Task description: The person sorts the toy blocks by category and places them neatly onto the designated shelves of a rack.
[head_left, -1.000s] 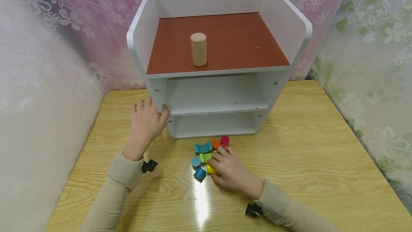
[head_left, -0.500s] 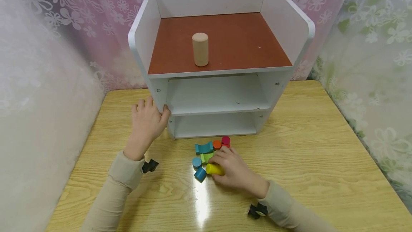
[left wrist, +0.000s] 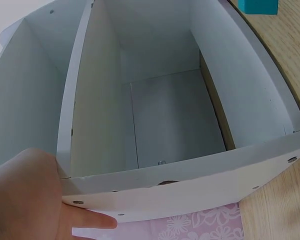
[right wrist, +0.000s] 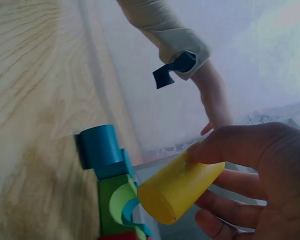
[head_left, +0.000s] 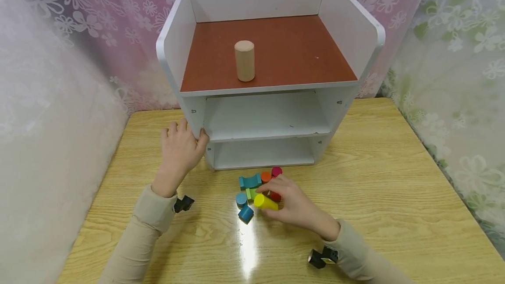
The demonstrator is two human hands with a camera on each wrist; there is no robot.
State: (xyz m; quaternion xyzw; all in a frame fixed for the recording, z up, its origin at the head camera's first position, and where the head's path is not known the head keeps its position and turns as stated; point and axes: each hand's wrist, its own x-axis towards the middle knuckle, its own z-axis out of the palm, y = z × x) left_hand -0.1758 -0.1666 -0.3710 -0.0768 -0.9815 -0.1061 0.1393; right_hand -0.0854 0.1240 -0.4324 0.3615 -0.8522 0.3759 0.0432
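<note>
My right hand (head_left: 293,205) pinches a yellow wooden cylinder block (head_left: 265,201) between thumb and fingers, tilted above the small pile of blocks. In the right wrist view the yellow block's flat end faces the camera. Around it lie a green curved block (head_left: 250,194), a teal curved block (head_left: 250,182), a light blue cylinder (head_left: 241,200), a dark blue block (head_left: 246,214), an orange cylinder (head_left: 266,176) and a crimson one (head_left: 277,171). Red pieces are partly hidden by the right hand. My left hand (head_left: 177,152) grips the left side panel of a white shelf unit (left wrist: 190,170).
On the shelf's reddish-brown top (head_left: 292,51) stands a plain wooden cylinder (head_left: 245,61) near the front edge. Two lower compartments open toward me. The unit stands on a wooden table (head_left: 394,179), with flowered curtains (head_left: 138,56) behind and beside it.
My right hand has drawn back slightly to the right and lifted the yellow cylinder from the pile, uncovering a red piece. The left hand stays at the shelf's side.
</note>
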